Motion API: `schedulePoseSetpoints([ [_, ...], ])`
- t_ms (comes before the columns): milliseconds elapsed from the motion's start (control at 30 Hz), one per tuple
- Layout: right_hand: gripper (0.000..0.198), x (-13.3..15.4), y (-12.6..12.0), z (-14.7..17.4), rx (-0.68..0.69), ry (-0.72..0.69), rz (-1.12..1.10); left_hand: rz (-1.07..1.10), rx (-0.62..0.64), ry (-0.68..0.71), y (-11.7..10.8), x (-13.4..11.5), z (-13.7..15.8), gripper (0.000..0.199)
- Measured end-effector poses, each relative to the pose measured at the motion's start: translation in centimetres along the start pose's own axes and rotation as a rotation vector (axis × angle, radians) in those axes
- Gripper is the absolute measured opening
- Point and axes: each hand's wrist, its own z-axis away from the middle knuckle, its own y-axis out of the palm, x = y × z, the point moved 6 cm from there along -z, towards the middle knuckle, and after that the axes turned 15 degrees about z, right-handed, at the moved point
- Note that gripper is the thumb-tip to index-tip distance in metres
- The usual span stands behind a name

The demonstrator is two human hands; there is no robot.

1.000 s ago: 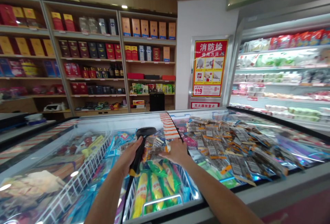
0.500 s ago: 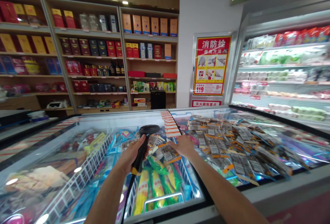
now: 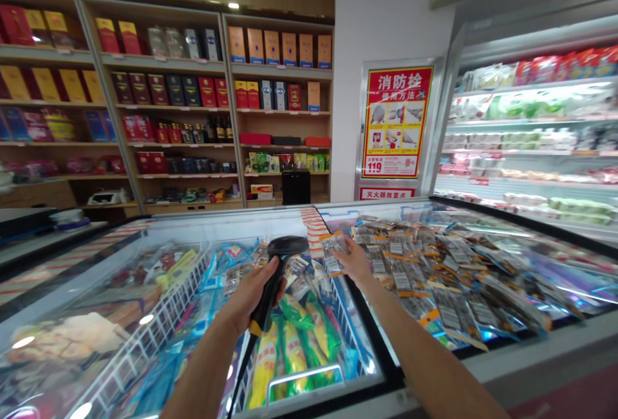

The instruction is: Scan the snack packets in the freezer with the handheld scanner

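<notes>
My left hand (image 3: 248, 293) grips a black handheld barcode scanner (image 3: 284, 248) by its handle, head pointing forward over the open chest freezer (image 3: 299, 383). My right hand (image 3: 355, 261) holds a small clear snack packet (image 3: 333, 251) with a barcode label, lifted toward the pile of like packets (image 3: 434, 271) spread on the freezer's glass lid on the right. Below my hands lie yellow and green wrapped corn cobs (image 3: 294, 342) in a white wire basket (image 3: 159, 316).
Wooden shelves (image 3: 168, 110) of boxed goods line the back wall. A red fire-hydrant poster (image 3: 396, 123) hangs at the centre. An open refrigerated display (image 3: 531, 142) stands at the right. Another glass-topped freezer (image 3: 72, 316) lies to the left.
My right hand has moved right and away from the scanner, carrying the packet toward the pile on the lid. The left hand with the scanner has barely shifted.
</notes>
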Motion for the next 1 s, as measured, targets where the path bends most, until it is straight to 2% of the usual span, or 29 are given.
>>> schedulePoseSetpoints([
  [100,0.035,-1.3,-0.9,-1.0,-0.045,0.039,-0.169,0.033,0.041,-0.031,0.4,0.2,0.1,0.037],
  [267,0.036,-2.4,-1.9,-1.4,-0.138,0.113,-0.249,0.087,0.087,-0.081,1.1,0.6,0.3,0.039],
  [633,0.033,-2.5,-1.8,-1.4,-0.147,0.11,-0.276,0.094,0.068,-0.08,1.2,0.6,0.6,0.037],
  [867,0.03,-2.7,-1.9,-1.4,-0.177,0.113,-0.184,0.078,0.088,-0.068,1.4,0.6,0.6,0.039],
  [1000,0.032,-2.4,-2.1,-1.3,-0.175,0.114,-0.219,0.069,0.107,-0.072,1.4,0.6,0.5,0.039],
])
